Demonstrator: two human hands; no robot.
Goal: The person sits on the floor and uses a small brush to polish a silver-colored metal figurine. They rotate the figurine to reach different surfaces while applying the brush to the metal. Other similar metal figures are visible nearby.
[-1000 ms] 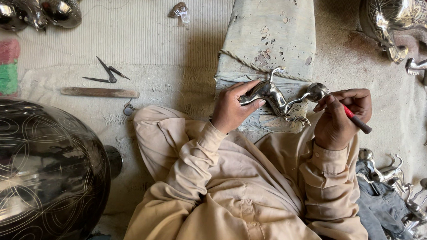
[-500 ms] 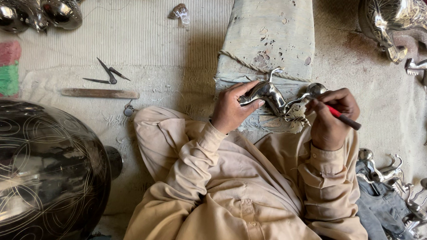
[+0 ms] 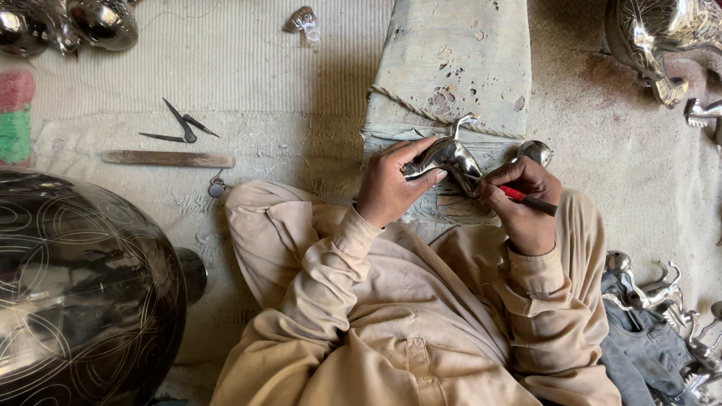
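Observation:
A shiny silver metal animal figurine [image 3: 454, 157] lies on the near end of a worn wooden block [image 3: 455, 60] bound with cord. My left hand [image 3: 390, 188] grips the figurine's body from the left and steadies it. My right hand [image 3: 526, 199] holds a red-handled tool [image 3: 522, 197] like a pen, its tip against the figurine's right side. Both forearms wear beige sleeves, and my lap in beige cloth fills the lower middle of the head view.
A large dark engraved metal vessel [image 3: 51, 294] sits at lower left. Metal dividers [image 3: 180, 126] and a flat metal strip [image 3: 168, 158] lie on the mat. Polished bowls [image 3: 99, 16] stand at upper left. More silver figurines [image 3: 677, 306] rest on grey cloth at right; an engraved pot [image 3: 675, 30] upper right.
My right hand has moved left toward the figurine, bringing the red-handled tool's tip onto it. The left hand keeps its grip, and the figurine has shifted slightly.

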